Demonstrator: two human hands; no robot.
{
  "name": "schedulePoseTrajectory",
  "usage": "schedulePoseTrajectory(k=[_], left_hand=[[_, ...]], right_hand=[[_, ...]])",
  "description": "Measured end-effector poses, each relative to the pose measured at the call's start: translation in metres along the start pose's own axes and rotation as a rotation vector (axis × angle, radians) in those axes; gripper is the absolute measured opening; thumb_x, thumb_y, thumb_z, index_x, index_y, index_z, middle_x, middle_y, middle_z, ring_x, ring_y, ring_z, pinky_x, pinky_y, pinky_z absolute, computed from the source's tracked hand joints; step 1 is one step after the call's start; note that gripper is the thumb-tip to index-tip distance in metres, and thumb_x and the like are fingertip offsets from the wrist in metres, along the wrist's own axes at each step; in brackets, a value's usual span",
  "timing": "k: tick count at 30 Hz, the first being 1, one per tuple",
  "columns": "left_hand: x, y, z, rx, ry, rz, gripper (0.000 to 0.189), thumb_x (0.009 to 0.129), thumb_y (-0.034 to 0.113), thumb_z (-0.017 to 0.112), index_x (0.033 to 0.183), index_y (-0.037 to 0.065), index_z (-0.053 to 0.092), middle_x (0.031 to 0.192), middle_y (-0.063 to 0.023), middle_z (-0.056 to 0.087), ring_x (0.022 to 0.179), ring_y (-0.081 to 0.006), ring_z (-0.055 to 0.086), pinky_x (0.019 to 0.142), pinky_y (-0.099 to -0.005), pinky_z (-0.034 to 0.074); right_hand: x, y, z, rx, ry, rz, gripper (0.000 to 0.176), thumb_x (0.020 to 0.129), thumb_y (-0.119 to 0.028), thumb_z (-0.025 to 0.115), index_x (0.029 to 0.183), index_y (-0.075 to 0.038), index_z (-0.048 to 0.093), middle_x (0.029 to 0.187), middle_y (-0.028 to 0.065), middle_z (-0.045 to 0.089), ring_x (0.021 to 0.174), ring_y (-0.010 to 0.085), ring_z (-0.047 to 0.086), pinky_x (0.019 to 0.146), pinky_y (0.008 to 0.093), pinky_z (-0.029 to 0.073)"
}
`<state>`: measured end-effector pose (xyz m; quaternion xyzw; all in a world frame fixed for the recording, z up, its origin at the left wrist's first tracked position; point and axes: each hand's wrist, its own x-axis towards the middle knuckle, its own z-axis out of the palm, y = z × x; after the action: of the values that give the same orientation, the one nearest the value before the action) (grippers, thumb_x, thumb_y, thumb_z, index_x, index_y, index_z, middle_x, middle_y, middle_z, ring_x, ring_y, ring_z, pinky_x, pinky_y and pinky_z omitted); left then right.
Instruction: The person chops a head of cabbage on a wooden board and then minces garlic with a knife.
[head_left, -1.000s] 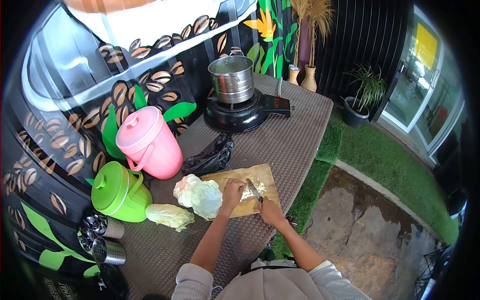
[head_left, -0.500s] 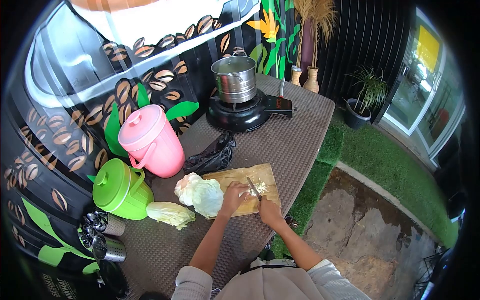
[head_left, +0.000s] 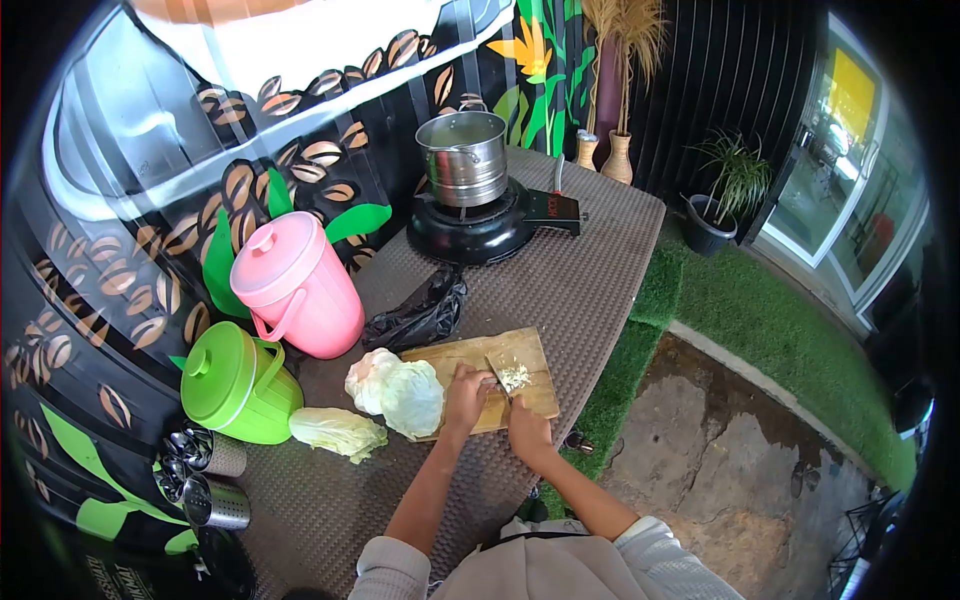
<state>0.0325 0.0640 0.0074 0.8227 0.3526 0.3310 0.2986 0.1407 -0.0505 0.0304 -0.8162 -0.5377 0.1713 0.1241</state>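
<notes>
My right hand (head_left: 529, 434) is wrapped round the handle of a knife (head_left: 502, 380), its blade pointing away over the wooden cutting board (head_left: 540, 357). Finely chopped whitish pieces (head_left: 515, 377) lie beside the blade. On the board's left part, my left hand (head_left: 465, 396) has its fingers bent and drawn together next to the blade; what they press on is too small and covered to name. Just left of that hand sit a pale green cabbage head (head_left: 414, 402) and a pinkish-white leafy head (head_left: 370, 377). A napa cabbage (head_left: 338, 432) lies further left on the table.
Beyond the board is a crumpled black plastic bag (head_left: 425, 310). A steel pot (head_left: 464, 160) stands on a black gas stove (head_left: 470, 235) at the back. Pink (head_left: 310, 290) and green (head_left: 240, 385) lidded jugs line the wall side, near metal utensil holders (head_left: 217, 500).
My right hand and the knife have shifted slightly left and down, and the blade sits closer to my left fingers. The whole view has moved a little.
</notes>
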Motion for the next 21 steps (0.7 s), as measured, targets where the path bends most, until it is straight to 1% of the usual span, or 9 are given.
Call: schedulePoseTrajectory(k=[1, 4, 8, 10, 14, 16, 17, 19, 21], left_hand=[[-0.001, 0.001, 0.001, 0.039, 0.036, 0.015, 0.018, 0.078, 0.002, 0.066, 0.095, 0.005, 0.068, 0.088, -0.0152, 0.063, 0.094, -0.0360, 0.058, 0.106, -0.0442, 0.037], [0.000, 0.005, 0.001, 0.081, 0.080, 0.053, 0.016, 0.078, 0.001, 0.066, 0.093, 0.004, 0.068, 0.086, -0.0150, 0.064, 0.094, -0.0352, 0.058, 0.108, -0.0452, 0.036], [-0.005, 0.008, 0.001, -0.009, 0.044, 0.005, 0.013, 0.078, 0.003, 0.067, 0.091, 0.004, 0.068, 0.088, -0.0133, 0.066, 0.095, -0.0326, 0.059, 0.109, -0.0473, 0.034], [-0.005, 0.004, -0.002, 0.056, 0.027, 0.085, 0.013, 0.078, 0.006, 0.067, 0.090, 0.004, 0.068, 0.088, -0.0127, 0.067, 0.095, -0.0310, 0.059, 0.109, -0.0475, 0.034], [-0.005, 0.016, -0.010, 0.225, -0.037, 0.253, 0.012, 0.078, 0.012, 0.068, 0.088, 0.003, 0.069, 0.089, -0.0112, 0.068, 0.095, -0.0266, 0.060, 0.109, -0.0474, 0.033], [-0.008, 0.005, -0.003, 0.200, -0.021, 0.227, 0.011, 0.079, 0.011, 0.067, 0.087, 0.004, 0.070, 0.089, -0.0109, 0.069, 0.096, -0.0257, 0.060, 0.110, -0.0473, 0.032], [-0.007, 0.000, 0.001, 0.173, -0.004, 0.204, 0.011, 0.080, 0.011, 0.066, 0.087, 0.004, 0.071, 0.090, -0.0105, 0.069, 0.097, -0.0248, 0.060, 0.111, -0.0472, 0.031], [-0.006, -0.005, 0.003, 0.136, 0.001, 0.168, 0.010, 0.080, 0.010, 0.066, 0.087, 0.005, 0.072, 0.089, -0.0101, 0.069, 0.097, -0.0244, 0.060, 0.112, -0.0472, 0.029], [-0.006, -0.006, 0.001, 0.101, 0.006, 0.129, 0.010, 0.080, 0.010, 0.066, 0.087, 0.006, 0.073, 0.089, -0.0098, 0.069, 0.098, -0.0240, 0.060, 0.113, -0.0473, 0.028]], right_hand=[[0.003, 0.003, 0.002, 0.017, 0.045, -0.051, 0.027, 0.088, -0.013, 0.054, 0.108, 0.003, 0.045, 0.082, 0.0224, 0.068, 0.079, 0.0396, 0.069, 0.069, 0.0472, 0.056], [0.013, 0.009, -0.010, -0.004, 0.005, -0.151, 0.025, 0.089, -0.010, 0.052, 0.108, 0.004, 0.045, 0.083, 0.0227, 0.068, 0.077, 0.0396, 0.069, 0.066, 0.0464, 0.056], [-0.008, 0.003, -0.018, -0.045, -0.022, -0.147, 0.023, 0.089, -0.011, 0.051, 0.107, 0.003, 0.047, 0.079, 0.0190, 0.069, 0.080, 0.0365, 0.070, 0.069, 0.0438, 0.058], [-0.016, -0.004, -0.001, -0.032, -0.041, 0.042, 0.027, 0.087, -0.012, 0.055, 0.107, 0.004, 0.048, 0.082, 0.0195, 0.069, 0.081, 0.0353, 0.070, 0.067, 0.0425, 0.058], [-0.008, -0.010, -0.010, 0.043, -0.137, 0.077, 0.031, 0.086, -0.008, 0.054, 0.111, 0.005, 0.044, 0.095, 0.0271, 0.066, 0.090, 0.0388, 0.068, 0.075, 0.0462, 0.055], [0.000, -0.001, -0.015, -0.010, -0.037, -0.081, 0.033, 0.084, -0.007, 0.057, 0.112, 0.005, 0.044, 0.092, 0.0249, 0.066, 0.086, 0.0372, 0.069, 0.072, 0.0448, 0.056], [0.005, 0.004, -0.015, -0.010, -0.035, -0.081, 0.033, 0.084, -0.007, 0.057, 0.112, 0.005, 0.044, 0.092, 0.0249, 0.066, 0.086, 0.0372, 0.069, 0.072, 0.0448, 0.056], [0.013, 0.009, -0.019, -0.148, -0.073, -0.223, 0.036, 0.082, -0.007, 0.060, 0.112, 0.005, 0.044, 0.091, 0.0237, 0.066, 0.085, 0.0362, 0.069, 0.071, 0.0440, 0.057], [-0.001, 0.001, -0.020, -0.106, -0.090, -0.161, 0.033, 0.083, -0.008, 0.059, 0.111, 0.005, 0.045, 0.090, 0.0241, 0.066, 0.085, 0.0360, 0.069, 0.070, 0.0441, 0.056]])
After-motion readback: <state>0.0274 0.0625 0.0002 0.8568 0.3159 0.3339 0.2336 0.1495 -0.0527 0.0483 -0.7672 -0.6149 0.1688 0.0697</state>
